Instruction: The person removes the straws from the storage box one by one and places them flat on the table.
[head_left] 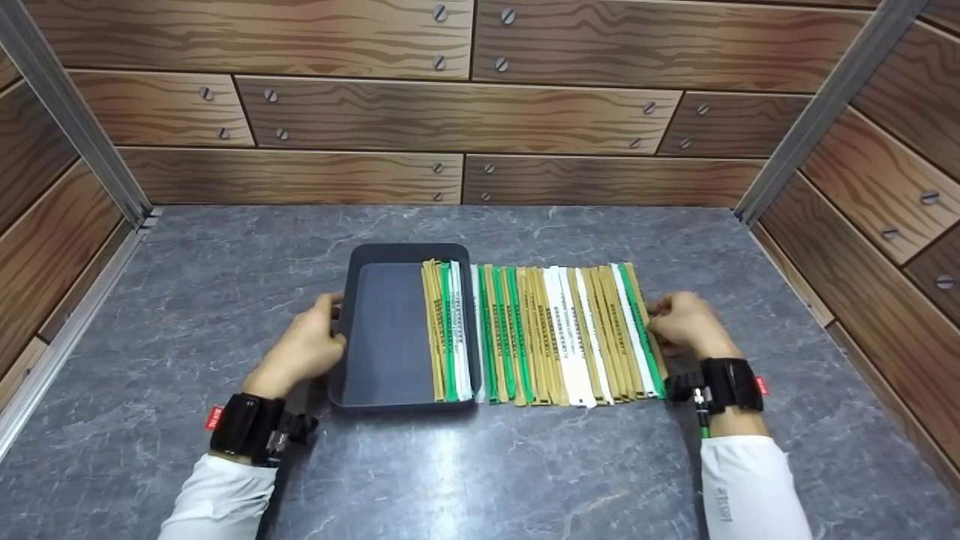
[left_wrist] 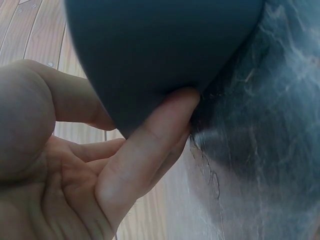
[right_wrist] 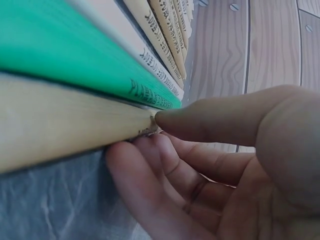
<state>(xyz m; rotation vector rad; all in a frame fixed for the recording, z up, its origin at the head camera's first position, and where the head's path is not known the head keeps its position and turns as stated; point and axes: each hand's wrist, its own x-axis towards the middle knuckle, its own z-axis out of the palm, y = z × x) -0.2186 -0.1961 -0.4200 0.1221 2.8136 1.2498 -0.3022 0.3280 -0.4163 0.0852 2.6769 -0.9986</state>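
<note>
A dark grey rectangular tray point(head_left: 386, 330) lies left of centre in the head view. My left hand point(head_left: 304, 337) pinches its left wall; in the left wrist view, the fingers point(left_wrist: 150, 140) press against the tray's side point(left_wrist: 165, 45). Tan, green and white wrapped straws point(head_left: 525, 337) form a wide row, with several inside the tray's right side and the others continuing to its right. My right hand point(head_left: 686, 322) is at the row's right end. There its thumb point(right_wrist: 200, 120) and fingers pinch the edge of the outermost tan wrapped straw point(right_wrist: 65, 120), beside a green one point(right_wrist: 75, 55).
The grey marbled tabletop point(head_left: 525, 480) extends around the tray and row. Wood-patterned panels point(head_left: 450, 112) wall the back and both sides, with metal corner posts point(head_left: 817, 105) between them. Black wrist bands with cameras point(head_left: 247, 427) are on both arms.
</note>
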